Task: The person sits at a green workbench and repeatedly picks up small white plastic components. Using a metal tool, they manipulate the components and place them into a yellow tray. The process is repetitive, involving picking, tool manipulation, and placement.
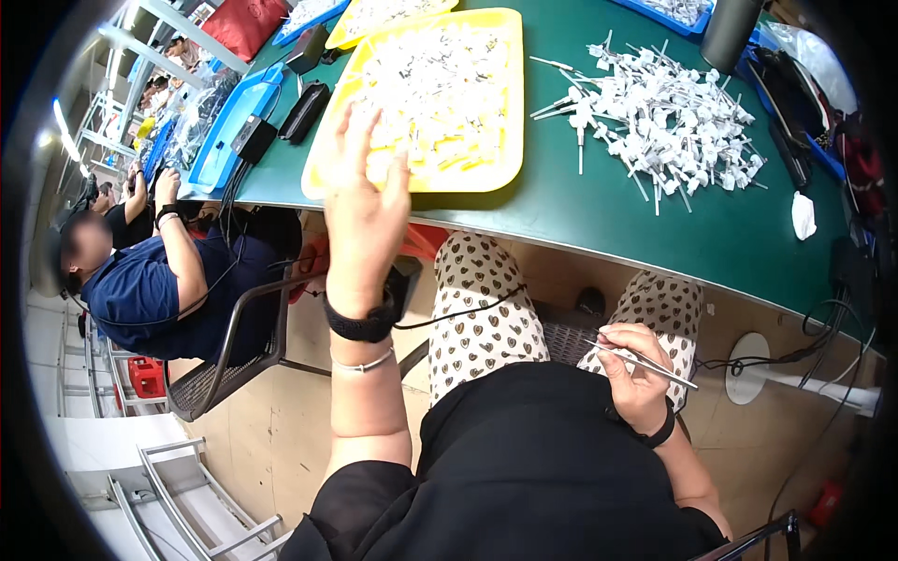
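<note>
My left hand (363,210) reaches up with its fingers spread, over the near left edge of a yellow tray (505,168). Nothing shows in its fingers. Inside the tray lie many small white and metallic parts (435,84). Low over my lap, my right hand (638,381) is closed around slim metal tweezers (655,366), which lie aslant across it. On the green table (571,220), right of the tray, is a loose heap of white plastic pieces with thin stems (664,122). I cannot tell whether my left fingertips touch the tray.
Left of the tray are a black case (305,112), a small black box (253,139) and a blue tray (234,122). A dark cylinder (732,33) and a white scrap (803,216) are at the right. Another person (154,280) sits at left. Cables hang below the table's right end.
</note>
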Demonstrator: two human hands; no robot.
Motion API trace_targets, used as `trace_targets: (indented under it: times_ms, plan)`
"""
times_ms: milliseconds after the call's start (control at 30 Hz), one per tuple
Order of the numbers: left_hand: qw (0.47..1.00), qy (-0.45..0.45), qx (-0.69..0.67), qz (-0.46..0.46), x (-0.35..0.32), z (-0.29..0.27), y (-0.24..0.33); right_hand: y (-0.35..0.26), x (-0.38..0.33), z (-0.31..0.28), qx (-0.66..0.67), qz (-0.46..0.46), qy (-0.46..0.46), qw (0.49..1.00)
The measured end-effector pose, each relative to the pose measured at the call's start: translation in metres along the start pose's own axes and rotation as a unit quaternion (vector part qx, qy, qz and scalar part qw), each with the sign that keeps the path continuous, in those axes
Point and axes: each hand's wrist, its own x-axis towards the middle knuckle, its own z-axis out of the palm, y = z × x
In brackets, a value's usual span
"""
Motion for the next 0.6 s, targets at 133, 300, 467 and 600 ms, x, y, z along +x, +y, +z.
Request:
trace_targets:
  times_ms: [133,300,467,600]
  plan:
    - [0.987,-0.087,-0.118,0.070,0.009,0.035,0.069,-0.001,-0.003,-0.004,-0.002,0.012,-0.005,1.000]
    - [0.975,-0.153,0.022,0.162,0.033,0.068,0.106,0.000,-0.009,-0.005,0.020,0.027,-0.021,0.999]
    - [0.950,-0.263,0.120,0.120,0.046,0.098,0.117,0.001,-0.010,-0.011,0.033,0.026,-0.023,0.999]
    - [0.950,-0.256,0.116,0.133,0.052,0.105,0.115,0.000,-0.010,-0.012,0.064,0.054,-0.010,0.996]
